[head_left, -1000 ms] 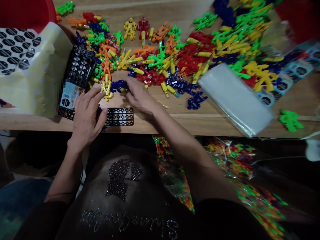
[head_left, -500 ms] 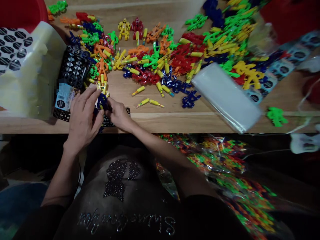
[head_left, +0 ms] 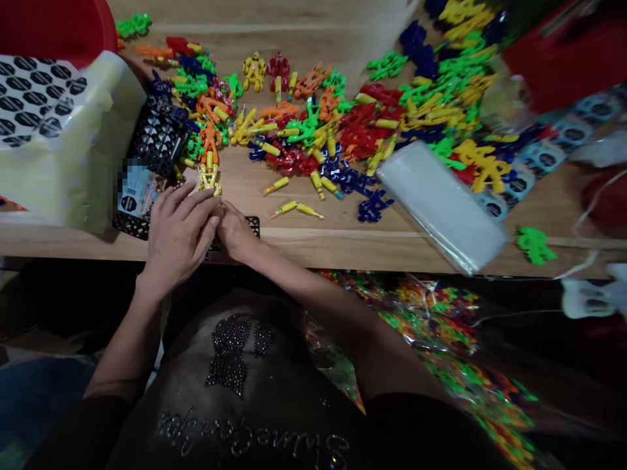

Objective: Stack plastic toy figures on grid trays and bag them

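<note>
My left hand (head_left: 179, 232) curls palm down over the black perforated tray (head_left: 131, 226) near the table's front edge. Against its fingers, my right hand (head_left: 236, 230) is closed. A dark blue toy figure is between the two hands, now almost wholly covered by my left fingers. Just beyond the fingertips lies a yellow-and-white toy figure (head_left: 209, 181), and past it an orange toy figure (head_left: 210, 140). To the left of my left hand, a blue printed card (head_left: 137, 192) rests on the tray.
Piles of coloured toy figures (head_left: 360, 127) spread across the table, with loose yellow crayon-like sticks (head_left: 309, 211) before them. Clear plastic bags (head_left: 443, 205) lie to the right. A sticker sheet (head_left: 44, 104) and red tub (head_left: 105, 23) stand left. Filled bags (head_left: 435, 294) sit below the edge.
My left fingers have folded over the blue toy figure, which showed between the hands before. My right hand has drawn closer to them. The whole view has shifted slightly.
</note>
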A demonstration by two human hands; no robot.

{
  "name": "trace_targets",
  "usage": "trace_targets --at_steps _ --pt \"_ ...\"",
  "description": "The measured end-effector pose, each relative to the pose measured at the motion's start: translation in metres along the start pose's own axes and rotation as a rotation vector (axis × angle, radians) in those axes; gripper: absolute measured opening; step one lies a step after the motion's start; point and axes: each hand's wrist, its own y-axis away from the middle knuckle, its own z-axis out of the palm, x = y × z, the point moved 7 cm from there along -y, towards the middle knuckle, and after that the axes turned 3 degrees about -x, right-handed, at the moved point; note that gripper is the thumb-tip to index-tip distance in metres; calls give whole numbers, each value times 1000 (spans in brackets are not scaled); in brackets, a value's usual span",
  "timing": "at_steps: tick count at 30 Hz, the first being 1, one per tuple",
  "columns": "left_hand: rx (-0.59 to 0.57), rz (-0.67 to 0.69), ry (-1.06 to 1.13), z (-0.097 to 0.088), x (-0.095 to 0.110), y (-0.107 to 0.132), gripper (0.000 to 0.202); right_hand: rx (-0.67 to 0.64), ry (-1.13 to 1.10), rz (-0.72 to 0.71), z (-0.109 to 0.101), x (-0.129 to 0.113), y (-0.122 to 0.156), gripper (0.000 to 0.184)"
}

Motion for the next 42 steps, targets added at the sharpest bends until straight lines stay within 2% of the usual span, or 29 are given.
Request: trace_targets --at_steps 3,5,8,10,12,16,18,23,26,28,30,33,37,39,42 --pt "26 1 -10 0 0 -1 38 -113 -11 -128 -13 -1 -14 37" --pt "43 14 -14 -2 1 -1 36 -138 86 -172 -24 -3 -23 40" --pt "48 22 -14 -4 1 0 34 -81 320 -82 -40 -2 -29 29" --pt "46 12 -9 -6 -1 3 34 -80 421 0 -46 4 -24 23" --pt "45 -10 -2 -9 -4 6 33 -67 461 61 -53 13 -14 22" --pt "45 -48 12 -10 -10 9 33 78 456 201 -76 38 -7 25" --pt "54 -60 16 -10 -12 8 33 114 451 248 -78 47 -22 26" --pt "49 -56 -4 -10 -12 6 32 213 404 378 -71 75 -80 32" --pt "20 -54 -22 -12 -8 9 34 212 311 368 -71 84 -87 32" --pt "-4 -59 -28 -12 -4 11 39 184 229 277 -72 76 -73 30" --pt "-23 -58 -30 -10 -1 11 45 140 129 157 -70 57 -48 30" --pt "-39 -46 -49 -4 1 9 47 54 -47 23 -54 21 -3 32" --pt "-35 -40 -87 3 -1 6 47 -13 -197 17 -15 -4 42 34" --pt "-28 -38 -95 4 -3 5 48 -13 -186 33 2 -7 52 35" --pt "-28 -46 -87 4 -5 5 48 48 -98 -4 13 -14 57 44"
